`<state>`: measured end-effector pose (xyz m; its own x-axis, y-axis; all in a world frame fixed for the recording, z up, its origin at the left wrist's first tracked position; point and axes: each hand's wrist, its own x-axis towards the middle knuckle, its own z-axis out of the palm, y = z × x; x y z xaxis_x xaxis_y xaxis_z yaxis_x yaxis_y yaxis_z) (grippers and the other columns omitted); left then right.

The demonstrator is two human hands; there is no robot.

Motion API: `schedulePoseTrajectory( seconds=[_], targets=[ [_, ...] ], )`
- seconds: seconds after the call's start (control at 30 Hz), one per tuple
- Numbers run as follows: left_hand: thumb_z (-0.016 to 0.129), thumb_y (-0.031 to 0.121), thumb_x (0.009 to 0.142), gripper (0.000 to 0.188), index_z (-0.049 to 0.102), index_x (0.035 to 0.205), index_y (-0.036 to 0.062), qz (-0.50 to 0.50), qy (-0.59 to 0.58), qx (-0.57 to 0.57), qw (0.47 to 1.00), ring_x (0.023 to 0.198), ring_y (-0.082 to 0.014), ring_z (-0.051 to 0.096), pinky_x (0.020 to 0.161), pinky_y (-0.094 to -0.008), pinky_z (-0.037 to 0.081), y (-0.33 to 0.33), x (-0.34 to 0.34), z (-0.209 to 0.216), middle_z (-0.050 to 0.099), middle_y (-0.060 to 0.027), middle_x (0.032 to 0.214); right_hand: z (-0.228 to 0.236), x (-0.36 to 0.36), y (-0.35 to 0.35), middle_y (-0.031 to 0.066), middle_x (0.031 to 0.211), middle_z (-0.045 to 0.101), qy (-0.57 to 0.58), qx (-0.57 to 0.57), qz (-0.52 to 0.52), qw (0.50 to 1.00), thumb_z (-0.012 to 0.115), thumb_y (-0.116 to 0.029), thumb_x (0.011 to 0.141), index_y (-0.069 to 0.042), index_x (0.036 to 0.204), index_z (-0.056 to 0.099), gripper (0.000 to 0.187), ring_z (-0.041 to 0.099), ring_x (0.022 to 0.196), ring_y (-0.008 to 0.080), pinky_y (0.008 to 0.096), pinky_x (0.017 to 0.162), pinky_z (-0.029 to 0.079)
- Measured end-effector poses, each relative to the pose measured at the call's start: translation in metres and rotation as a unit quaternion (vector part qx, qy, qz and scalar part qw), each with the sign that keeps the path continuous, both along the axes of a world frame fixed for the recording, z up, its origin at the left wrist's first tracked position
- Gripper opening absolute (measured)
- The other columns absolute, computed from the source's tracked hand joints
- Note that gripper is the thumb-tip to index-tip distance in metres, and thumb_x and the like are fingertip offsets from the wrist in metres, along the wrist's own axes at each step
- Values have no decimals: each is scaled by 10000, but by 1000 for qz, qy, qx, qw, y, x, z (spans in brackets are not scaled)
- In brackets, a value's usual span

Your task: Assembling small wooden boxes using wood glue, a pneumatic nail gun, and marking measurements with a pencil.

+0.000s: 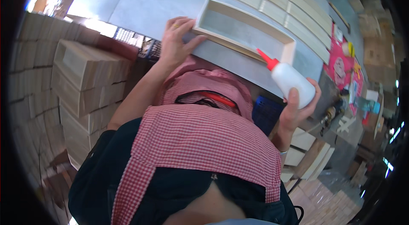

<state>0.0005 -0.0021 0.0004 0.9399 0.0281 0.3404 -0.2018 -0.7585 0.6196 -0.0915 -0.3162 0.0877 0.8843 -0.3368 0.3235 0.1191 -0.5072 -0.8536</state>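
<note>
- A worker in a red-and-white checked apron [204, 129] stands at a grey worktop [136, 5], both hands busy with a pale wooden frame [289, 51] and a bottle
- The rectangular frame lies on the worktop, just in front of the worker, its long sides slanting down toward the right
- The left hand [175, 42] touches the frame's near left corner, thumb and fingers parted around it; how firmly they press cannot be told
- The right hand [303, 106] is closed around a white squeeze bottle [292, 81], fingers wrapped about its lower part
- The bottle tilts, its red nozzle [267, 60] pointing up and left over the frame's near side; whether the tip touches the wood cannot be told
- Beyond the frame, light wooden strips [277, 3] lie side by side
- To the right rest a pink sheet [337, 65] and a power drill [330, 116]
- Wooden boxes [70, 65] stand stacked at left
</note>
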Motion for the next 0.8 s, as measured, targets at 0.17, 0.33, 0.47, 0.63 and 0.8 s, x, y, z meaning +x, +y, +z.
schedulePoseTrajectory(
  seconds=[0.17,0.33,0.47,0.63,0.8],
  targets=[
    [825,202,787,462,710,1218,81,-6,-23,-22,999,1237,-284,519,1023,-406,477,-3,-2,-5,668,-91,1220,-17,36,75,136,1174,549,-20,60,137,988,740,-204,803,-53,1265,474,554,598,976,300,391,821,540],
    [829,250,781,474,718,1209,81,-8,-44,-21,999,1216,-290,535,1009,-401,483,2,-2,-9,683,-91,1188,-25,55,102,149,1157,560,-42,49,189,980,762,-179,807,-51,1262,457,563,623,959,276,349,747,563],
    [833,278,777,488,720,1206,76,-12,-55,-16,998,1204,-294,544,1003,-399,485,3,-1,-11,691,-90,1171,-23,55,101,152,1144,567,-39,7,185,982,768,-173,809,-52,1265,451,569,631,944,269,337,721,565],
    [845,213,772,476,712,1205,68,-14,-50,-21,998,1229,-294,527,1016,-409,488,2,0,-11,680,-76,1194,-15,43,75,146,1130,572,-35,-43,149,987,769,-177,815,-51,1263,455,561,632,930,266,339,714,566],
    [838,226,782,468,714,1206,70,-20,-51,-22,998,1226,-288,526,1016,-404,482,1,0,-7,685,-75,1184,-10,28,46,134,1146,567,-36,-69,109,991,757,-182,828,-51,1256,472,531,613,956,270,355,759,553]
  ],
)
